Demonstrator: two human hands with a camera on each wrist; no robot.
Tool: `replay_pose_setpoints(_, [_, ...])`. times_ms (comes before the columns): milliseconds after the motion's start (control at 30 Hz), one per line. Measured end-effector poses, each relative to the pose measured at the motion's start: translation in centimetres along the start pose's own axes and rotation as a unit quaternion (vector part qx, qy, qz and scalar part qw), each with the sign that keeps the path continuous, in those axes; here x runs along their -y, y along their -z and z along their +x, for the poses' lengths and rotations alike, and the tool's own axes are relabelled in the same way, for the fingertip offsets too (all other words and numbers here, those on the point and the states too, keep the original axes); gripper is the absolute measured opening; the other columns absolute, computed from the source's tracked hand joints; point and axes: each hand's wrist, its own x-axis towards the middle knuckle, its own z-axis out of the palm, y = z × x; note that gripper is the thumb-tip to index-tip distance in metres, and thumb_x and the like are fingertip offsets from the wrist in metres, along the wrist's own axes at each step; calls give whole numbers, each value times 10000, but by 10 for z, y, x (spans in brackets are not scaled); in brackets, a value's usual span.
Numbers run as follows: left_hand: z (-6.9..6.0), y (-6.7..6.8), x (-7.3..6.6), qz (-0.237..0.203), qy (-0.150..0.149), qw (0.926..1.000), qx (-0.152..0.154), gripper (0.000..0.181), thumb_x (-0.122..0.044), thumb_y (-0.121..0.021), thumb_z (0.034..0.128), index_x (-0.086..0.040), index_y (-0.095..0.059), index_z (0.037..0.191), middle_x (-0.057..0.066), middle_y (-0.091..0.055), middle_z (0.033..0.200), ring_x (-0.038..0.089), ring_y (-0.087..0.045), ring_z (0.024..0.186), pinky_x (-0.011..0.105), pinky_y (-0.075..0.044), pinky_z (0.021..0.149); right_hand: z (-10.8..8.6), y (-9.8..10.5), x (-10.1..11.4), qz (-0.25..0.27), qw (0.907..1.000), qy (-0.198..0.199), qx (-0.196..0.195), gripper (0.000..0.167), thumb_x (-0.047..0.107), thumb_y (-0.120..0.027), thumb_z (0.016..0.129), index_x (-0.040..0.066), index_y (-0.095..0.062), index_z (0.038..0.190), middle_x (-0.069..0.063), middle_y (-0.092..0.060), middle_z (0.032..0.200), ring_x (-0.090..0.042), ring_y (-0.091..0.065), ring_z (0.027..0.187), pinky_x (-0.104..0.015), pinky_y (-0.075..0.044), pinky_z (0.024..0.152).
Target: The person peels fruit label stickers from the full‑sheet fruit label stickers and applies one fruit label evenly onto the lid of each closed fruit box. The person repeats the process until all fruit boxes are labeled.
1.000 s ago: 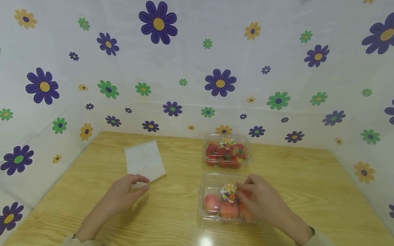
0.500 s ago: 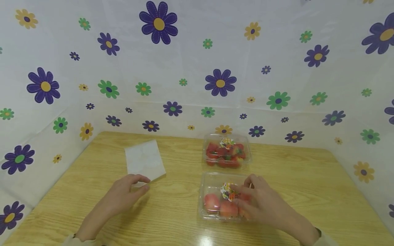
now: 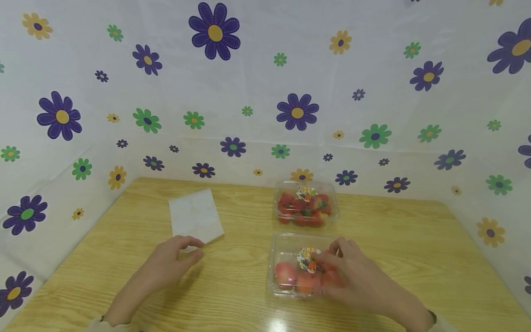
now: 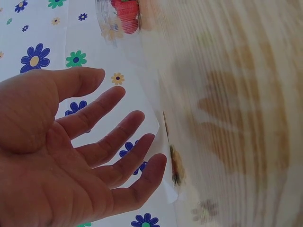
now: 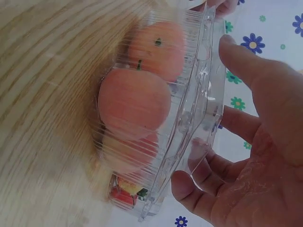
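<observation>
In the head view a clear plastic clamshell box [image 3: 286, 251] stands on the table, with several round pinkish fruits [image 4: 147, 14] hidden from the left wrist camera's main view but plain in the right wrist view as peach-coloured fruits [image 5: 135, 104] with short green stems. A colourful round sticker [image 3: 308, 260] marks its lid. Over the lid's right side lies my right hand [image 3: 358, 279], fingers loosely bent and spread at the lid; firm contact cannot be told. My left hand [image 3: 166, 260] hovers beside a square white sheet [image 3: 196, 214], fingers relaxed, holding nothing.
Behind the fruit box sits a second clear box of strawberries [image 3: 304, 210], its lid bearing a similar sticker. A flower-printed white cloth [image 3: 257, 83] rises around the back and sides of the wooden table [image 3: 232, 276].
My right hand has shifted slightly over the lid, its thumb moving down toward the box's front edge, away from the index finger. My left hand stays nearly still.
</observation>
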Motion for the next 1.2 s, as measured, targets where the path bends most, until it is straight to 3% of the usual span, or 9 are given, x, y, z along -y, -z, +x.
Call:
replay_pose_setpoints(300, [0,-1,-1,7,-27,10000,-15,299,-322,-616,1028,-156,-687,1266,205,-620,1389,483,-566,1283,631,-501,997,-2,-5,-3,-18,9977,381,-557,368,524,-835,807,224,-787,1015,94,-530,1008,-70,-455,905,-198,-445,688])
replay_pose_setpoints(567, [-1,-1,-1,24,-82,10000,2,304,-324,-617,1028,-148,-683,1267,204,-624,1388,485,-551,1305,637,-491,1008,-2,-8,-4,106,9960,404,-792,258,456,-889,767,275,-735,867,118,-554,1013,-67,-490,914,-220,-476,702])
replay_pose_setpoints(867, [-3,-3,-2,76,-115,9999,-18,312,-327,-622,1024,-142,-682,1269,197,-638,1369,485,-552,1304,646,-475,1030,0,-6,-4,303,9973,254,-614,273,485,-877,767,250,-771,856,119,-567,1020,-65,-478,931,-218,-477,716])
replay_pose_setpoints(1200, [-4,-3,-3,77,-166,9998,-39,304,-324,-632,1019,-143,-690,1256,184,-645,1366,482,-543,1321,645,-464,1046,0,-8,-3,215,9966,158,-781,248,416,-907,752,223,-796,860,100,-607,1043,-60,-494,933,-209,-494,697])
